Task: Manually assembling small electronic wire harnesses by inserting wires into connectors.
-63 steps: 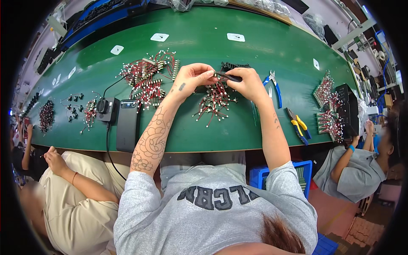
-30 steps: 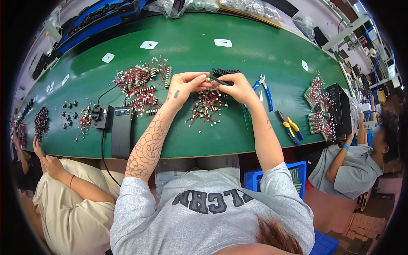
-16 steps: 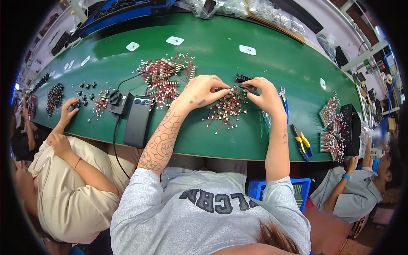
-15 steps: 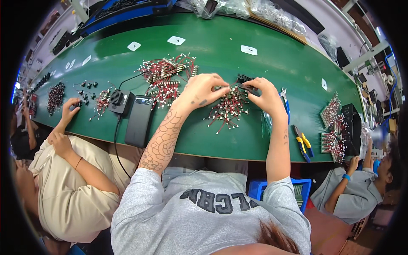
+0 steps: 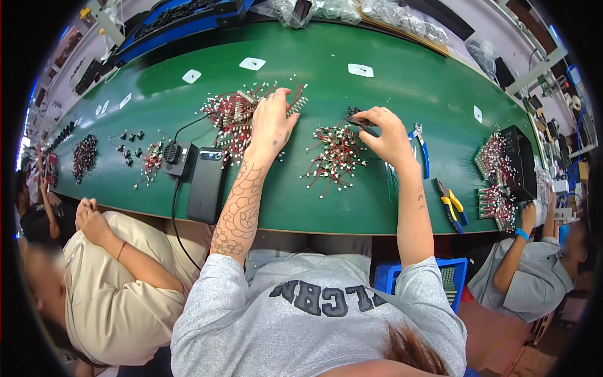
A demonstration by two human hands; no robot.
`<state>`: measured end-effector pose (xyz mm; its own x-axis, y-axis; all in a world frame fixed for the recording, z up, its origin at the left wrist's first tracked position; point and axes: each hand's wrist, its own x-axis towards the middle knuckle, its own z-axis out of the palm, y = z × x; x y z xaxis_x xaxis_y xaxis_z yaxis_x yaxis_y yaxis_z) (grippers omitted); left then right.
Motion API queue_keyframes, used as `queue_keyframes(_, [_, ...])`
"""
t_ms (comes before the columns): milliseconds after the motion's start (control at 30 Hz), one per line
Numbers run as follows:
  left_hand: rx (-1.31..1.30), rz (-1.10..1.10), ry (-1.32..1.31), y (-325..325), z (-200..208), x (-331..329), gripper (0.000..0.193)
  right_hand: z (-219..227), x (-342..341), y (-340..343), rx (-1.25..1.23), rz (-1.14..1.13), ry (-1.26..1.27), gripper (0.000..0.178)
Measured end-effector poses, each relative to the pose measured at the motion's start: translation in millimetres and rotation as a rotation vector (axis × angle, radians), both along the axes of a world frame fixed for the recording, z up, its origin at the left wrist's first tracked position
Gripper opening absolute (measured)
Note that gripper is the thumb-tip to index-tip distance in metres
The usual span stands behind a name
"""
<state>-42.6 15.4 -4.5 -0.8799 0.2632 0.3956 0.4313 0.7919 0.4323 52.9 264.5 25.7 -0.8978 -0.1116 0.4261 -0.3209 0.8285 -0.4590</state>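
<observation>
My left hand (image 5: 272,122) reaches over a heap of pale strips with red wires and white tips (image 5: 236,116). Its fingers and thumb close around one strip of wired pieces (image 5: 296,105) at the heap's right side. In my right hand (image 5: 388,135) is a dark, slim hand tool (image 5: 361,122), gripped between thumb and fingers; its exact kind is partly hidden. The tool's tip lies beside small black parts (image 5: 353,111). Between my hands rests a loose pile of short red-and-white wired pieces (image 5: 336,154).
Blue-handled cutters (image 5: 424,154) and yellow-and-blue pliers (image 5: 450,206) lie right of my right arm. A black power bank (image 5: 205,185) and small black device (image 5: 178,158) stand left. Co-workers sit on both sides. A black box (image 5: 521,162) holds the right end.
My left hand has moved left from the loose pile to the strip heap, where a strip has shifted. My right hand keeps the tool near the black parts. The left co-worker's hand has drawn back.
</observation>
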Motion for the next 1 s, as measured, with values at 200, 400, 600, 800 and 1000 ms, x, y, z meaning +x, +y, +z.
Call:
queue_keyframes(200, [0.223,-0.247,0.202,9.7,21.8,16.3,0.023,-6.2,-0.2,-13.2,-0.231,-0.022,-0.065,0.025])
queue_keyframes(400, [0.160,-0.138,0.436,14.7,34.7,24.0,0.023,-0.9,1.1,-17.2,-0.292,-0.037,-0.112,0.025])
queue_keyframes(600, [0.500,-0.053,0.643,9.7,41.5,16.9,0.025,0.6,0.2,-18.3,-0.329,-0.031,-0.110,0.024])
queue_keyframes(800, [1.507,-0.631,-0.558,15.8,46.6,26.2,0.030,-0.6,2.0,-19.3,-0.515,0.019,-0.099,0.022])
queue_keyframes(1000, [1.420,-0.808,-1.089,13.1,23.0,15.2,0.035,1.1,-0.5,-21.3,-0.530,-0.062,-0.011,0.022])
